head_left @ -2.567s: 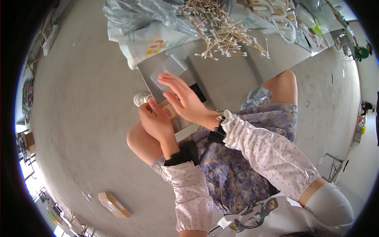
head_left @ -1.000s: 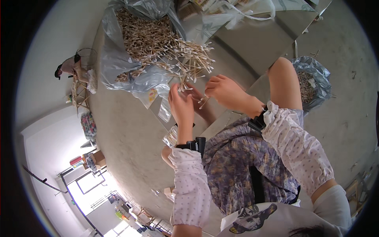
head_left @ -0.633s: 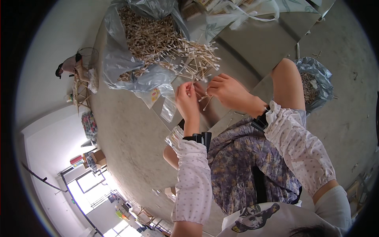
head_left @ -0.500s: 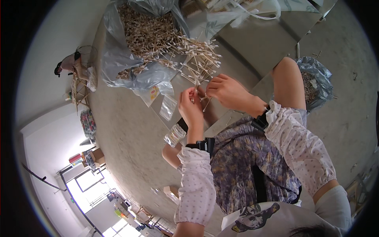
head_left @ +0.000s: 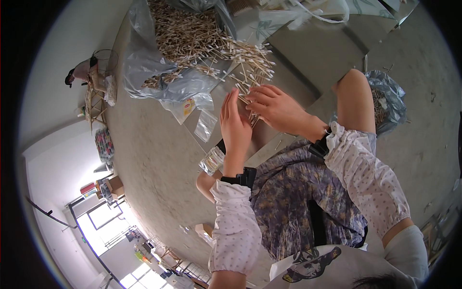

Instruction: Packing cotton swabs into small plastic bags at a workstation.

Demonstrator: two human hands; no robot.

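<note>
At 9 o'clock, far off on the concrete floor (head_left: 159, 159), I see a wire rack (head_left: 96, 96), then at 11 the grey plastic bag (head_left: 154, 77), mouth open, full of cotton swabs (head_left: 185, 33). Just below it, at about 10 from the hands, lies a small clear sachet with a yellow-red label (head_left: 188, 107), and next to that an empty clear flat pouch (head_left: 206, 124). A filled clear packet (head_left: 212, 160) sits at 7 of my left hand (head_left: 236, 126). That hand stands flat, fingers straight and together, palm turned to the right hand, holding nothing I can make out. Loose swabs (head_left: 250, 62) fan out on the grey board (head_left: 313, 53) at 12, touching the fingertips. My right hand (head_left: 274, 107) is curled narrow over a small bundle of swabs; the exact grip is hidden. Judgement: to bunch well, square the tips against the flat left palm, keep the sticks parallel, don't squeeze hard. At 3, beside the knee, a second grey bag (head_left: 387, 98) holds more sticks.
</note>
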